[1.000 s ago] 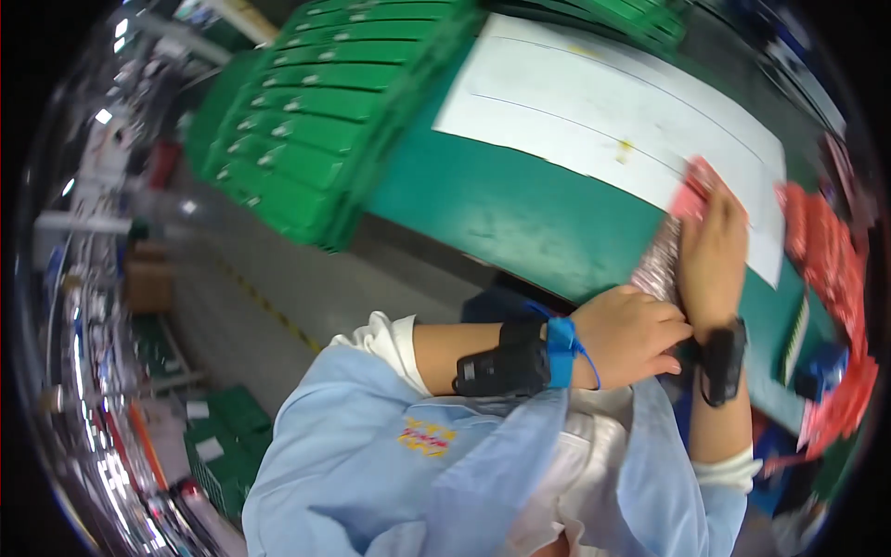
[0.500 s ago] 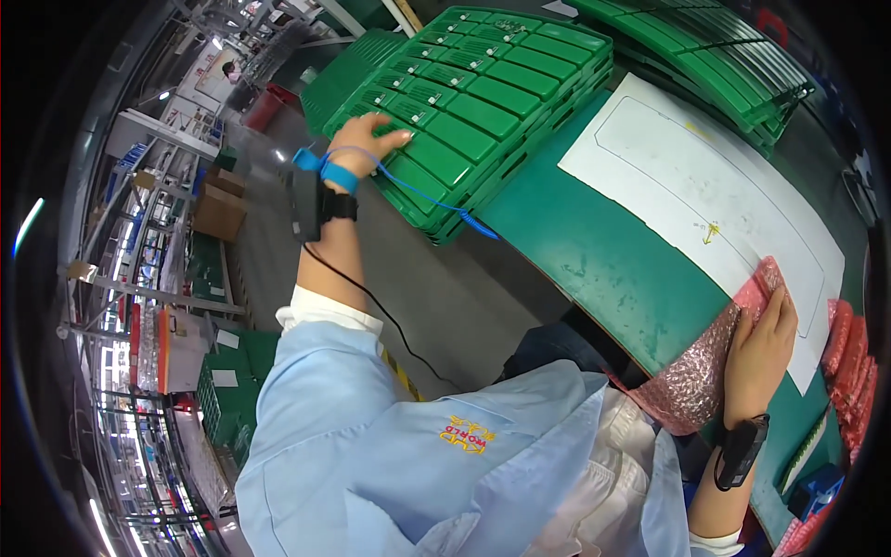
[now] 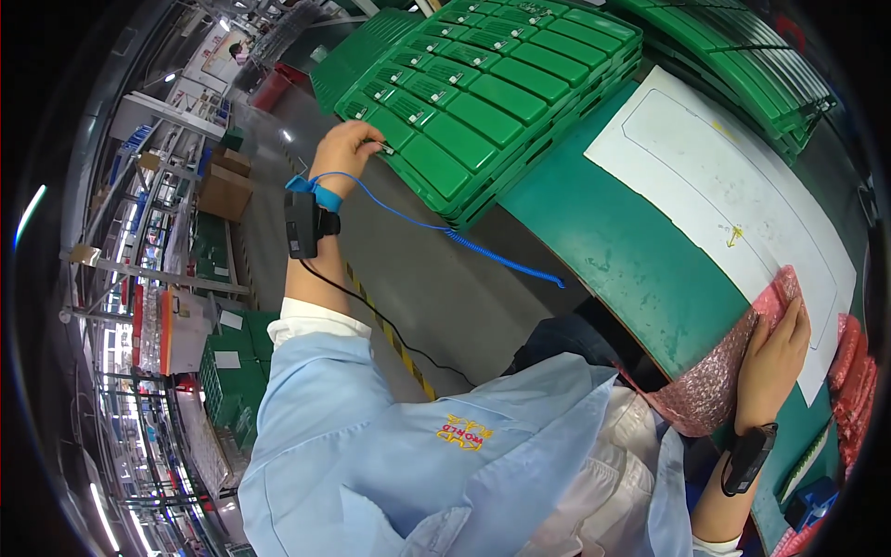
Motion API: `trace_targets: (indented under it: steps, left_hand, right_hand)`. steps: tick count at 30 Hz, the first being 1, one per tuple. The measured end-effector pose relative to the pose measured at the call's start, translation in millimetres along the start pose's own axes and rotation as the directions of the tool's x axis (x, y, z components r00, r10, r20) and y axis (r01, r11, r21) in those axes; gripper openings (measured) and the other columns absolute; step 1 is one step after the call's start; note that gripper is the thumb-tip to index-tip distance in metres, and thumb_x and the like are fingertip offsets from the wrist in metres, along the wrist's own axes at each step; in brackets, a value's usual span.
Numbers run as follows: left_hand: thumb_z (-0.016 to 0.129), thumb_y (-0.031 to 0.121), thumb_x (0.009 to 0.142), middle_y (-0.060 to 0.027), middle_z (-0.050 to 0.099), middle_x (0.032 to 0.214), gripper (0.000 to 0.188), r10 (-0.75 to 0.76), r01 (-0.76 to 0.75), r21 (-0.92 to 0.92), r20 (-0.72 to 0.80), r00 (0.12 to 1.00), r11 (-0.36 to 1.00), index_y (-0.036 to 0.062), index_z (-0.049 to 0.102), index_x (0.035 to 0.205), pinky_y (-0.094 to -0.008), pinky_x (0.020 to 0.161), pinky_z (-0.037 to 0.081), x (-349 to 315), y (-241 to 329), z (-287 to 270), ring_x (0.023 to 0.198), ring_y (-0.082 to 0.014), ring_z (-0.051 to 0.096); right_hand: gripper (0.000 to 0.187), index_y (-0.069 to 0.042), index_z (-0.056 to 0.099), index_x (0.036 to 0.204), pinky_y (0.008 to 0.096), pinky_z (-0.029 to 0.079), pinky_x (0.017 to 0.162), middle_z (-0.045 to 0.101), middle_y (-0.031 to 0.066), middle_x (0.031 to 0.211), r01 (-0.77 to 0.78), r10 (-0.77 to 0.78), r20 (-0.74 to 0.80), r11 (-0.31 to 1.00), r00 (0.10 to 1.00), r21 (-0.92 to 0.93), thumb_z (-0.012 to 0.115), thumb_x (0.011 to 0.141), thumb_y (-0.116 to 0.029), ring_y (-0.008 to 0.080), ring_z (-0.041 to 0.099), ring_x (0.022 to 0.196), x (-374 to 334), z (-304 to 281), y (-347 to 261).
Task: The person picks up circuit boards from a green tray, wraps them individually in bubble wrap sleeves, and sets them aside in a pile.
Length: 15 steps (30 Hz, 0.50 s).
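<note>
My left hand [image 3: 343,153] is at the near left corner of the green compartment tray [image 3: 434,169]. Its thumb and fingers are pinched on a small part [image 3: 384,147] with a light, metallic-looking end; the rest of it is hidden by the fingers. Similar small parts with dark leads lie in several other compartments. A blue wrist strap [image 3: 325,197] with a coiled blue cord is on my left wrist. My right hand [image 3: 776,364] lies with fingers extended on a sheet of pink bubble wrap [image 3: 710,385] at the table's near edge.
The green table mat [image 3: 603,241] carries a large white sheet [image 3: 687,167] with a drawn outline. More green trays [image 3: 733,56] are stacked at the far right. Rolled pink bubble wrap [image 3: 849,371] and a blue object [image 3: 809,501] are on the right. Shelving and cardboard boxes [image 3: 225,190] stand left.
My left hand's fingers have closed from a spread pose into a pinch on a small part, and the hand has drawn back slightly from the tray. My right hand stays on the bubble wrap.
</note>
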<state>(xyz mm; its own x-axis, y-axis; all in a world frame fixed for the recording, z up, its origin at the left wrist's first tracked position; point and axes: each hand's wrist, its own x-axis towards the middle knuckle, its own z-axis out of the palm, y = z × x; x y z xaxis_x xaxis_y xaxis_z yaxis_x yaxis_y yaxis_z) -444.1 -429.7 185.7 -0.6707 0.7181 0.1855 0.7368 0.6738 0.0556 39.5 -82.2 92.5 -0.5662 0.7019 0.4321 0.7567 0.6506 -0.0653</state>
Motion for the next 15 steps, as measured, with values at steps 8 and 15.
trace_targets:
  steps: [8, 15]
  left_hand:
    - [0.069, 0.002, 0.081, -0.0084, 0.064, 0.103, 0.028, 0.424, -0.405, 0.151, -0.126, 0.897, 0.901, 0.0054, 0.056, 0.106, -0.0403, 0.094, 0.047, 36, -4, -4, 0.112, -0.0334, 0.059]
    - [0.071, 0.003, 0.079, -0.0073, 0.059, 0.093, 0.037, 0.215, -0.217, -0.07, -0.028, 0.976, 0.974, 0.0083, 0.056, 0.112, -0.0386, 0.089, 0.048, 43, -2, 8, 0.104, -0.0315, 0.059]
  right_hand:
    - [0.049, 0.006, 0.042, 0.136, 0.0417, 0.039, 0.104, 0.047, 0.0239, 0.132, 0.001, -0.001, -0.01, 1.0, 1.0, 0.008, 0.055, 0.093, -0.013, 0.0383, 0.047, 0.123, -5, 0, -5]
    - [0.05, 0.005, 0.041, 0.137, 0.0417, 0.04, 0.103, 0.047, 0.0235, 0.133, 0.015, -0.015, -0.007, 1.0, 1.0, 0.02, 0.055, 0.093, -0.012, 0.0383, 0.047, 0.123, -5, 0, -7]
